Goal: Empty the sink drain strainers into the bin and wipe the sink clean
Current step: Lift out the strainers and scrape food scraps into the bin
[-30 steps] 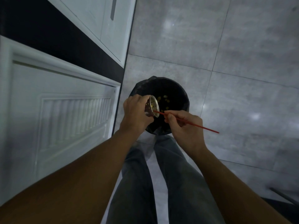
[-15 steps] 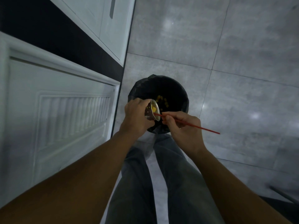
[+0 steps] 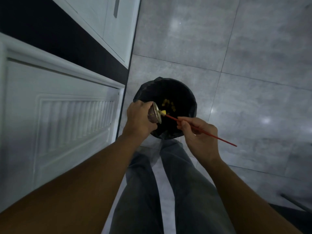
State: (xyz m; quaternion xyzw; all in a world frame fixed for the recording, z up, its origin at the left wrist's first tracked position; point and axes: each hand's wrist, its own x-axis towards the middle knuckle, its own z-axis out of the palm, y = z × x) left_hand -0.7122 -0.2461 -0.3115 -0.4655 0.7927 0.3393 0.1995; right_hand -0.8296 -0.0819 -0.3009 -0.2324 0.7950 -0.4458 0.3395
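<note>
A round bin (image 3: 189, 92) lined with a black bag stands on the floor in front of my legs, with yellow food scraps (image 3: 168, 103) lying inside it. My left hand (image 3: 138, 119) grips a small metal drain strainer (image 3: 154, 114), tipped on its side over the bin with its mouth facing right. My right hand (image 3: 197, 134) pinches a thin red stick (image 3: 207, 132), whose tip touches a yellow scrap (image 3: 163, 112) at the strainer's rim.
White cabinet doors (image 3: 67, 129) run along the left, with a dark gap above them. Grey floor tiles (image 3: 244, 65) spread to the right and beyond the bin. My legs in grey trousers (image 3: 168, 191) stand just below the bin.
My right hand has drawn back to the right, pulling the stick out of the strainer. A yellow scrap now sits at the strainer's rim. The left hand has barely moved.
</note>
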